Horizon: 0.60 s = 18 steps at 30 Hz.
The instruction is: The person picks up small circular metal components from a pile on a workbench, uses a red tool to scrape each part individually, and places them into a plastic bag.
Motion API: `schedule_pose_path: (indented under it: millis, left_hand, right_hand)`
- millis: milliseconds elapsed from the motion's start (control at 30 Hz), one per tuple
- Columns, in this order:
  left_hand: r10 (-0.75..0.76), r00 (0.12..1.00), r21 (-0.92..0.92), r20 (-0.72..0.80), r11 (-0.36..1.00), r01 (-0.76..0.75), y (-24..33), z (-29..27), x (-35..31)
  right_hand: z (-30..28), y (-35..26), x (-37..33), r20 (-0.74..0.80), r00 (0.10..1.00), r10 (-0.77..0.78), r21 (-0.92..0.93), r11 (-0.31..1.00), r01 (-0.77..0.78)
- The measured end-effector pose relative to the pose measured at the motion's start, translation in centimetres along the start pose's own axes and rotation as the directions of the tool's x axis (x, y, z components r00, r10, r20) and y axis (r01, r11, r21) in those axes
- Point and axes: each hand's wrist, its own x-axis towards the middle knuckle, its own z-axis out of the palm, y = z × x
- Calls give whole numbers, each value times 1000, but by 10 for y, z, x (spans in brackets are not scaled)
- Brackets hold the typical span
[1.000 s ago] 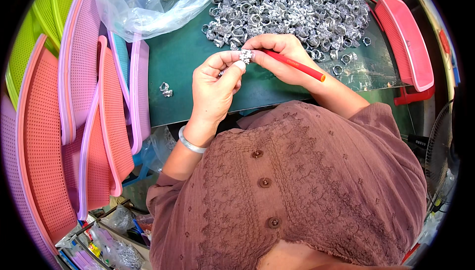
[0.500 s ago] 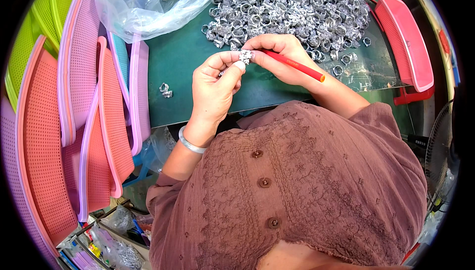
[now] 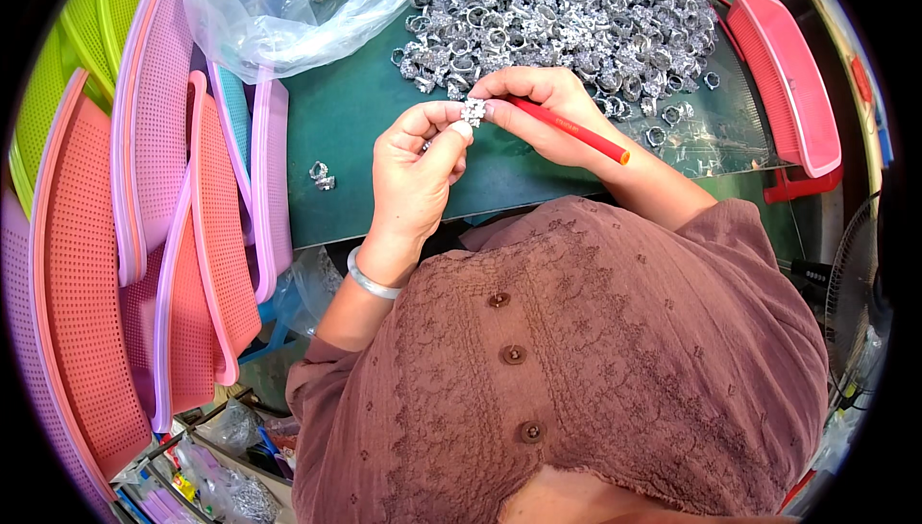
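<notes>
Between the thumb and forefinger of my left hand (image 3: 423, 154) is a silvery ring (image 3: 473, 112) with a flower-like cluster of stones. A bit of another silvery piece shows behind that thumb. My right hand (image 3: 552, 121) is closed round a red pen-like stick (image 3: 571, 130) with an orange end, and its fingertips meet the ring from the right. The stick's working tip is hidden by the fingers. Just beyond my hands lies a large pile of similar rings (image 3: 567, 20) on the green tabletop (image 3: 346, 130). A couple of loose rings (image 3: 322, 176) lie to the left.
Stacked perforated plastic baskets (image 3: 86, 284) in orange, purple and green crowd the left side. A clear plastic bag (image 3: 279, 39) sits at the far left of the table. On the right stands a pink basket (image 3: 788, 82), with a fan (image 3: 850, 284) nearer me.
My hands stay almost in place. The ring has shifted very slightly to the left between my fingers; everything else looks the same.
</notes>
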Motion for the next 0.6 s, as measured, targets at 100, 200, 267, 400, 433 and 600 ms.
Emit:
schedule_pose_path:
  millis: [100, 200, 267, 400, 433, 600]
  left_hand:
    - [-9, 1000, -8, -4, 1000, 9, -1, -1, 0]
    - [-3, 1000, -2, -5, 1000, 3, -1, -2, -1]
    - [2, 1000, 0, -5, 1000, -2, -2, -2, -1]
    - [3, 1000, 3, -11, 1000, -3, -2, -2, -1]
    - [4, 1000, 2, -11, 1000, -4, -2, -2, -1]
    - [4, 1000, 1, -3, 1000, -4, -2, -3, -1]
  right_hand:
    - [0, 0, 0, -9, 1000, 1, -14, 1000, -1]
    - [1, 0, 0, -12, 1000, -2, -27, 1000, 2]
    - [1, -1, 0, -13, 1000, -5, -26, 1000, 4]
    - [1, -1, -1, -13, 1000, -13, -23, 1000, 13]
    - [1, -1, -1, -14, 1000, -17, -26, 1000, 17]
    - [1, -1, -1, -13, 999, -31, -30, 999, 30]
